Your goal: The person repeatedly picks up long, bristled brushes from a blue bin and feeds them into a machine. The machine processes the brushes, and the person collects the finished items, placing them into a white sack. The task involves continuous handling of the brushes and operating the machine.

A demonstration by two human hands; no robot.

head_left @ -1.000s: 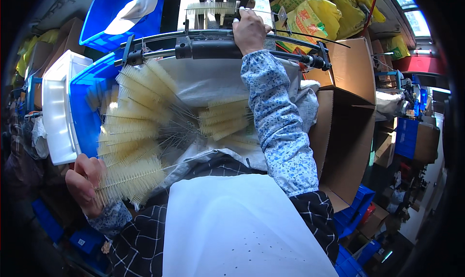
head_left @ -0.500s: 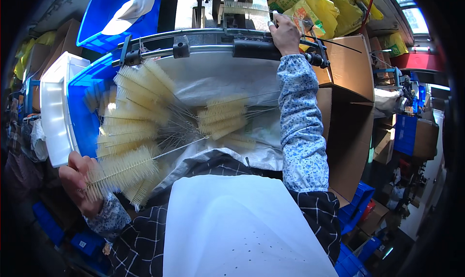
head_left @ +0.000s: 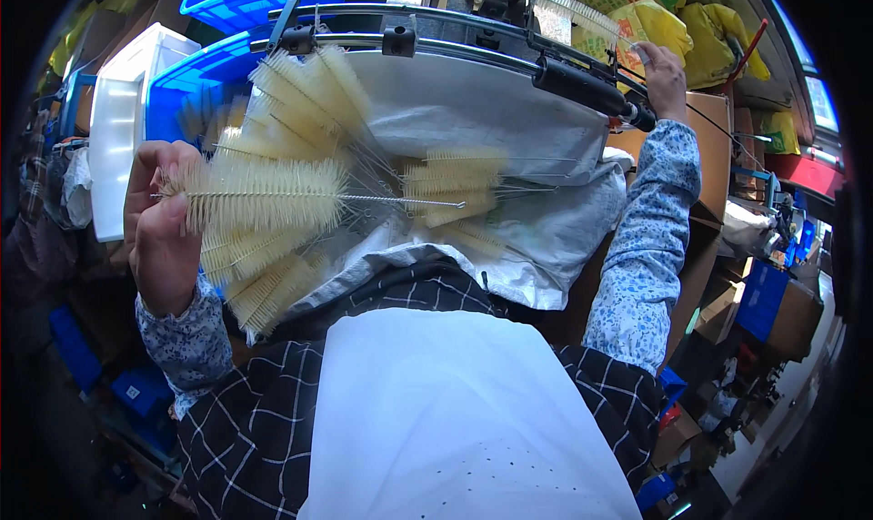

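My left hand point(head_left: 168, 233) pinches the bristle end of a large cream bottle brush point(head_left: 273, 194), whose twisted wire stem points right and ends in a small loop. It is held level above a fanned pile of similar brushes point(head_left: 305, 101). My right hand point(head_left: 666, 81) is closed at the far right, by the end of the metal rail. Between its fingers is the wire stem of a narrower, pale brush point(head_left: 582, 15), whose bristles reach left behind the rail. A group of smaller brushes point(head_left: 459, 170) lies on the white sheet to the right of the pile.
A metal rail frame point(head_left: 436, 42) crosses in front of a machine. Blue bins point(head_left: 173, 97) and a white tub point(head_left: 127, 101) stand at left. Yellow sacks point(head_left: 655, 29) and cardboard boxes point(head_left: 709, 111) are at right. A white woven sheet point(head_left: 546, 247) covers the work surface.
My left hand has raised its brush and turned it level. My right hand has moved right along the rail, drawing the narrow brush with it. The whole view has shifted.
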